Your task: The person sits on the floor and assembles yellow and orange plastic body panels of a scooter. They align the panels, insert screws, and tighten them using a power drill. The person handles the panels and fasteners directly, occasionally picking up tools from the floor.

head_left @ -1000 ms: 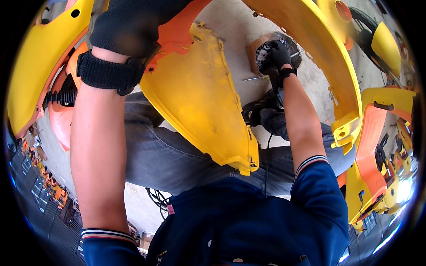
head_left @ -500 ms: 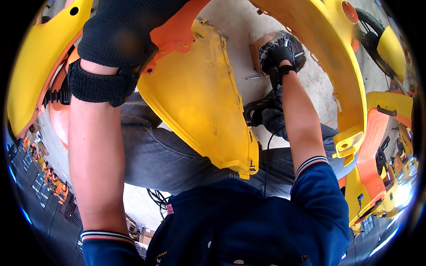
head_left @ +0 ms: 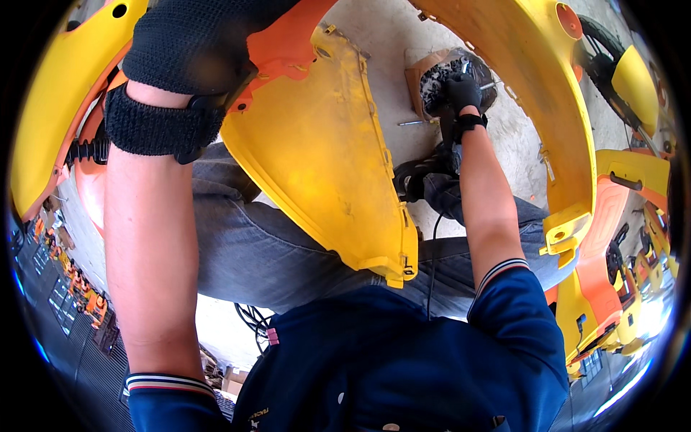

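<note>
My left hand [head_left: 191, 47], in a black knit glove with a wide wrist strap, is close at the upper left, against an orange plastic panel [head_left: 277, 47]. Its fingers are hidden from view. Below that panel a curved yellow plastic panel [head_left: 324, 165] slants over my legs. My right hand [head_left: 463, 91], in a dark glove, is reached far down into an open bag-lined cardboard box [head_left: 417, 83] of small black and silver parts [head_left: 434, 85]. The fingertips of this hand are lost among the parts. A silver rod-like tool [head_left: 489, 85] sticks out beside it.
A large curved yellow panel [head_left: 536, 93] arches around my right arm. On the concrete floor a thin metal piece [head_left: 412, 123] lies by the box. Yellow and orange vehicle bodywork [head_left: 72, 86] stands at left, more bodywork [head_left: 604, 245] at right. A black cable [head_left: 433, 266] hangs by my legs.
My right hand has shifted slightly at the box and turned, its back now rounder in view. My left forearm has moved a little to the left.
</note>
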### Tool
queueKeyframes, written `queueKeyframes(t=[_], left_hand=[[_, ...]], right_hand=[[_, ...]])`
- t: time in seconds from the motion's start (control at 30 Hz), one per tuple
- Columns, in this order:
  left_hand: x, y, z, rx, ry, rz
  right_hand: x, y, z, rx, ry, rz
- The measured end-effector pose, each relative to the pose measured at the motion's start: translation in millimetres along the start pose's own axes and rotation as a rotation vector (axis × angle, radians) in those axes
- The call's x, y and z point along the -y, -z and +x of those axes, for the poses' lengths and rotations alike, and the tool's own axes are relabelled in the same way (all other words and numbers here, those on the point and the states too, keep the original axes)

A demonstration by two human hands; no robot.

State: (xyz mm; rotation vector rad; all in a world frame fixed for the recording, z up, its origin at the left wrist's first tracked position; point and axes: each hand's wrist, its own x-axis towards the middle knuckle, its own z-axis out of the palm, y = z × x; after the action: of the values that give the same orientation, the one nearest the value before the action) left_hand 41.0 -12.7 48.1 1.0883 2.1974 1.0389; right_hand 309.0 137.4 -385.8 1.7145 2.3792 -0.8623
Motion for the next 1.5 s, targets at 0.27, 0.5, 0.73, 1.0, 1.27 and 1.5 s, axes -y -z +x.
queueKeyframes(t=[0.27,0.5,0.73,1.0,1.27,1.5], left_hand=[[-27.5,-12.5,10.1,-0.054,0.331,0.208],[-2.4,1.7,-2.1,0.007,-0.016,-0.041],[10.4,-11.2,0.5,-0.156,-0.178,0.212],[39.2,-5.3,26.8,-0.14,-0.37,0.277],[68.0,-7.8,39.2,-0.24,-0.535,0.357],[81.2,-13.0,51.5,-0.225,-0.51,0.362]], right_hand=[[33.6,13.8,-15.3,0.283,0.157,0.103],[46.5,-11.0,-28.6,0.15,0.04,-0.211],[61.8,-1.5,-30.1,0.133,0.04,-0.349],[38.2,19.5,-23.9,0.182,0.501,-0.702],[-3.6,14.7,-29.9,-0.335,0.747,-0.433],[-6.1,22.4,-46.8,-0.021,0.484,-0.641]])
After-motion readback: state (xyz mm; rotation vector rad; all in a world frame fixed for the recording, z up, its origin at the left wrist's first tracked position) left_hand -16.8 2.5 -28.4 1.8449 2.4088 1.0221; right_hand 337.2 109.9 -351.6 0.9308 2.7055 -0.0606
